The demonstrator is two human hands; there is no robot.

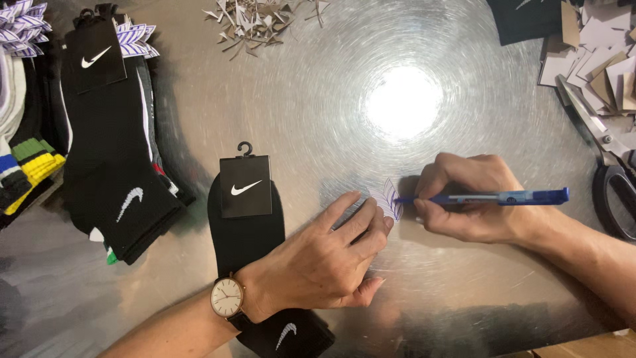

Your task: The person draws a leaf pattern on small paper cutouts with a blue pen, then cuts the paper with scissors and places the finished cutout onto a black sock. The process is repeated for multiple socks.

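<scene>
Bare forearms without sleeves; the left wrist wears a round pale-faced wristwatch (227, 297) on a dark strap.

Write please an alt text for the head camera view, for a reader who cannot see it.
On a shiny metal table, the right hand puts a blue pen to a small striped paper tag that the left hand pins down. A black sock pair on a card hanger lies under the left wrist; more socks are stacked left, scissors right.
</scene>
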